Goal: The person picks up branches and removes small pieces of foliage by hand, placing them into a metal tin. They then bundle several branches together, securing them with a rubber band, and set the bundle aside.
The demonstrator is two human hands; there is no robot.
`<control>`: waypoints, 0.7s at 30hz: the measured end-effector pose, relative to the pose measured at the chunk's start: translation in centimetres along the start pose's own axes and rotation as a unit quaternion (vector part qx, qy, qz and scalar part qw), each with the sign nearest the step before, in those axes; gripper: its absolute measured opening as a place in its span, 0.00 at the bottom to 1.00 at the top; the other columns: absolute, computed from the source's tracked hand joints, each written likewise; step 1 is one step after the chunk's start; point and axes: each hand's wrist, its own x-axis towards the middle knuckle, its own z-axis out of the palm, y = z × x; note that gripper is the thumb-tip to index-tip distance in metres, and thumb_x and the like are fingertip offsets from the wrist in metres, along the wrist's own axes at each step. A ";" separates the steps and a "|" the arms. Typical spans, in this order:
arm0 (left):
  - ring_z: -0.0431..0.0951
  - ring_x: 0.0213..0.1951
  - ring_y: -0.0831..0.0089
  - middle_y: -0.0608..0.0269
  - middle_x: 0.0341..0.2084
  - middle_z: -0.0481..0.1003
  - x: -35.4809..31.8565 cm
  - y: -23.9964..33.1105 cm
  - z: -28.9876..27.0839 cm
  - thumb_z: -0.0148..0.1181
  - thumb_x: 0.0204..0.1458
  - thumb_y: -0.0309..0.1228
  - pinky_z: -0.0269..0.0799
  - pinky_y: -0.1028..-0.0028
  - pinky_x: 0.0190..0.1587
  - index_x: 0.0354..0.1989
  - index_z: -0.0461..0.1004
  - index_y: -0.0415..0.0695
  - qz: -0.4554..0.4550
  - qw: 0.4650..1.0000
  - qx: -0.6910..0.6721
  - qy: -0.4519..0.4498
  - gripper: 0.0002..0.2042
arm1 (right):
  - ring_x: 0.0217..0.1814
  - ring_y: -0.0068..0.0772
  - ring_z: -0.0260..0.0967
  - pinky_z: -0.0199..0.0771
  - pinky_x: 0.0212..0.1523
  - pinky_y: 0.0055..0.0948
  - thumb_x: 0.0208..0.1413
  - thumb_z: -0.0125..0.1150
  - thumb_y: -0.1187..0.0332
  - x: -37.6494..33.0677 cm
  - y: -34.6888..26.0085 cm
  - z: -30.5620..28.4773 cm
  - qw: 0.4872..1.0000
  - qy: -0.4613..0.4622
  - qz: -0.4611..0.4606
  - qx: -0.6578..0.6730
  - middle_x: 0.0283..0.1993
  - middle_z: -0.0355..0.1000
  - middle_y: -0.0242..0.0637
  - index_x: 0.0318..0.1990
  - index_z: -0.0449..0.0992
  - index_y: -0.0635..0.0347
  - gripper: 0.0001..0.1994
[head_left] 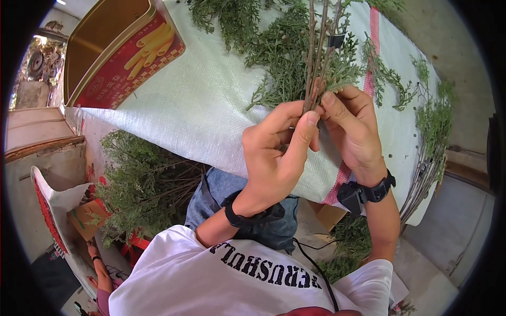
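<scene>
My left hand (276,152) is closed around the lower ends of a few thin brown branches (312,63), which stand up over the table. Close beside it, my right hand (356,126) pinches a small green sprig (341,73) against the same stems, thumb and fingers together. The fingertips of both hands nearly meet, and the cut ends are partly hidden behind them. Loose evergreen sprigs (276,55) lie just beyond the hands on a white woven plastic sheet (205,100) with a red stripe.
An open red and gold tin (129,66) stands at the far left. Leafy branches (435,118) lie along the right table edge. A larger heap of branches (142,184) sits below the table at left. Another person's arm (103,274) shows at lower left, near a cardboard piece (87,218).
</scene>
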 end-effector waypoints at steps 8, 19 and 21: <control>0.64 0.17 0.91 0.67 0.22 0.76 -0.3 -0.2 0.4 0.55 0.66 0.26 0.53 0.86 0.19 0.49 0.76 0.33 0.005 0.999 0.023 0.022 0.09 | 0.38 0.24 0.74 0.75 0.40 0.24 0.65 0.60 0.71 0.1 0.2 0.6 1.000 -0.009 0.003 -0.005 0.38 0.77 0.34 0.46 0.78 0.67 0.08; 0.60 0.13 0.90 0.66 0.18 0.74 -0.2 -0.4 0.3 0.54 0.67 0.27 0.49 0.85 0.15 0.50 0.75 0.32 0.030 0.997 0.058 0.033 0.11 | 0.41 0.28 0.81 0.80 0.45 0.25 0.61 0.67 0.71 0.1 -1.7 -0.4 0.998 -0.039 -0.028 -0.046 0.41 0.82 0.39 0.46 0.80 0.69 0.11; 0.60 0.13 0.90 0.66 0.18 0.74 0.0 -0.4 0.8 0.54 0.67 0.27 0.49 0.85 0.16 0.50 0.76 0.32 0.030 0.998 0.043 0.031 0.11 | 0.41 0.27 0.81 0.81 0.45 0.24 0.61 0.67 0.70 0.0 -1.9 -0.8 0.993 -0.044 -0.049 -0.097 0.41 0.81 0.38 0.47 0.80 0.69 0.12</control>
